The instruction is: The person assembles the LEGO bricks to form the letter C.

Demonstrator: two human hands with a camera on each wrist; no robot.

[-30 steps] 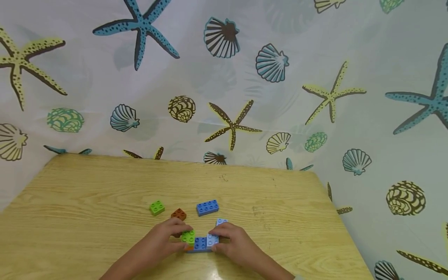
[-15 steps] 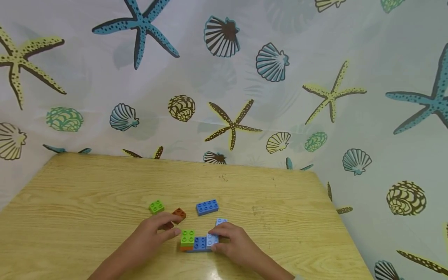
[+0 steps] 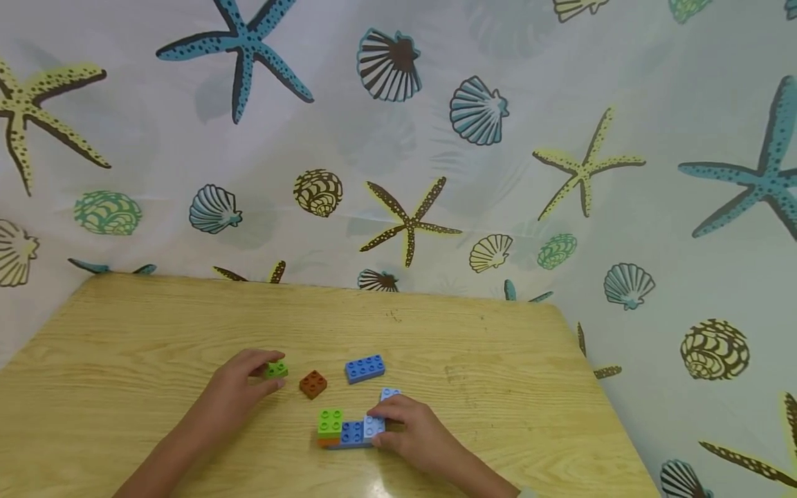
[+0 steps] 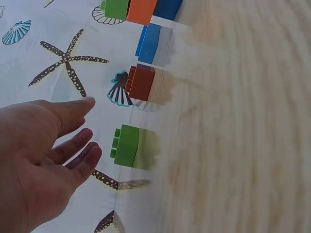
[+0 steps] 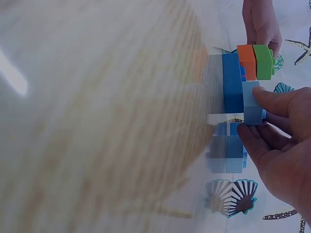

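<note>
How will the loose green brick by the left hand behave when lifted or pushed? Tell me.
The loose green brick looks like moulded plastic, so it is probably stiff and light. Its flat sides and squat, boxy shape should make rolling unlikely.

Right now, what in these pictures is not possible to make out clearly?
Head view: part of the rear light blue brick, behind the right hand.
Head view: part of the loose green brick, behind the left hand.
Left wrist view: much of the blue base brick, cut off by the top edge.
All views: the top of the orange brick, covered by the stacked green brick.
Right wrist view: wood grain of the near tabletop, blurred.
</note>
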